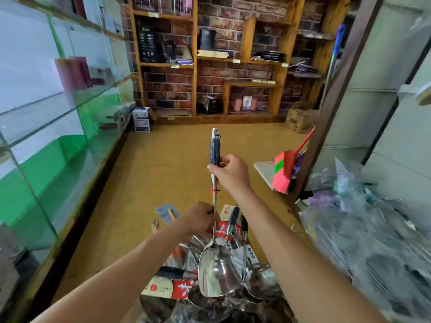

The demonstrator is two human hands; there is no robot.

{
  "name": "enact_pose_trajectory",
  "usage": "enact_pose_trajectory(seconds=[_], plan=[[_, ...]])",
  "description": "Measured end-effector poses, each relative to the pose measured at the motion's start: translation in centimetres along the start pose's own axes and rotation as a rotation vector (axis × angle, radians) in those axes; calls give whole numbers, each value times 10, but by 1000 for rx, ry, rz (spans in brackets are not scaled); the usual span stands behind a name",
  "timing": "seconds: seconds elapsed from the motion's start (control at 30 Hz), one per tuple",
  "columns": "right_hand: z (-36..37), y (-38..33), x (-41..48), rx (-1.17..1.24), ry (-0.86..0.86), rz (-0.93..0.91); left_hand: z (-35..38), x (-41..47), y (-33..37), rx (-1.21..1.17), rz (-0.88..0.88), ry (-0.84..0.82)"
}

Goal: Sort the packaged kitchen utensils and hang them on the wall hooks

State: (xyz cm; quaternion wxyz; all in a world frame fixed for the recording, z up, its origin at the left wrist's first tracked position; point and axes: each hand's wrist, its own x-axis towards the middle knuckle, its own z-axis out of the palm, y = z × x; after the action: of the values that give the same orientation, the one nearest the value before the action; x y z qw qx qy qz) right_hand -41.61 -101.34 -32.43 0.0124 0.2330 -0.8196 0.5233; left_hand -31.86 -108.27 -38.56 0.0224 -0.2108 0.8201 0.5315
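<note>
2 hands hold a steel spatula [218, 273] upright above the pile of packaged utensils [184, 289] on the floor [163, 159].
Right hand [229, 173] wraps the dark handle and left hand [203, 217] pinches the thin shaft. Stiff, slick and probably blade-heavy, it is best gripped at the handle.

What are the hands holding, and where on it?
A steel spatula: the right hand grips its dark handle, the left hand pinches the thin metal shaft below.

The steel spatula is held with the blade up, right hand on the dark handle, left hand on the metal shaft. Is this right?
No: the head view shows the steel spatula with blade down. The right hand and left hand are as you say.
</note>
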Motion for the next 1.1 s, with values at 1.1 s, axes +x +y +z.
enact_pose_trajectory(seconds=[1.1], plan=[[-601,59,-299,-28,991,-56,503,-177,336,-42,821,-922]])
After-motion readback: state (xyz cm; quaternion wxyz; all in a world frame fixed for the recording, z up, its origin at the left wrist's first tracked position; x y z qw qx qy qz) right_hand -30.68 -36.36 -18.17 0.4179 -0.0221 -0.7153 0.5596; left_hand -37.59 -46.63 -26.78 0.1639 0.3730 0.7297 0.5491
